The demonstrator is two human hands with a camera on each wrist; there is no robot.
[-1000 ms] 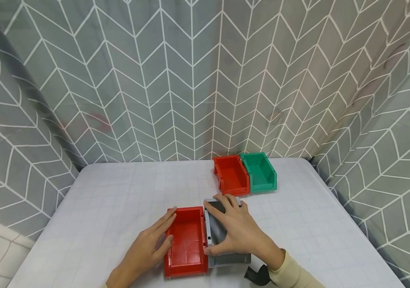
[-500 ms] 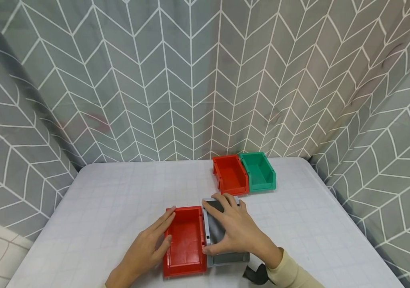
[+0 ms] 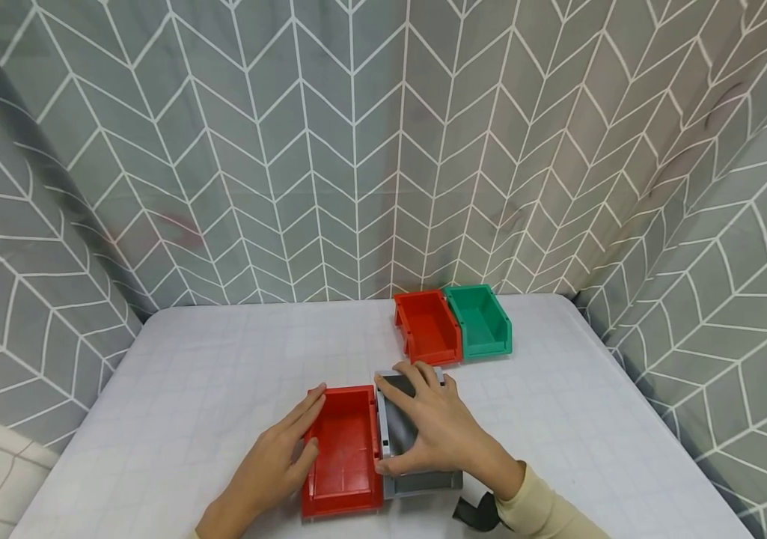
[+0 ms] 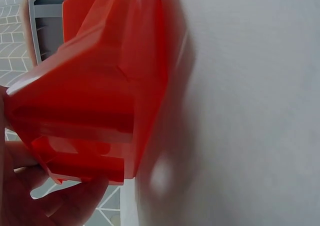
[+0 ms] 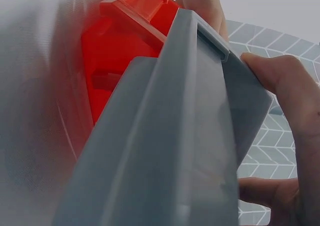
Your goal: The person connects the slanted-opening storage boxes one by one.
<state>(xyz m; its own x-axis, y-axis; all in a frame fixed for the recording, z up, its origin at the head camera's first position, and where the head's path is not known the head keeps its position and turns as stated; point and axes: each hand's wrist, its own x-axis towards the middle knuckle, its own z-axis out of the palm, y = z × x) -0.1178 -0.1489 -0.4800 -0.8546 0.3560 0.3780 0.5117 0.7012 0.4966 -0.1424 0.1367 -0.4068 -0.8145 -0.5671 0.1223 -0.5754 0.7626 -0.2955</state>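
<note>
While my right hand [image 3: 433, 427] grips the gray bin [image 3: 398, 432] on the table [image 3: 221, 359], hiding part of its inside, my left hand [image 3: 272, 460] rests straight fingers on the adjoining red bin [image 3: 343, 453], its floor visible. I can't make out the black piece [image 3: 475, 515] by my right wrist.

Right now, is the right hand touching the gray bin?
Touching. The right wrist view shows the right hand with a fingertip against the edge of the gray bin.

Open side up, a red plastic storage bin [image 3: 344, 449], touched along its left edge by the left hand [image 3: 272, 460], sits directly beside a matching gray bin [image 3: 399, 433], gripped by the right hand [image 3: 438, 428].
</note>
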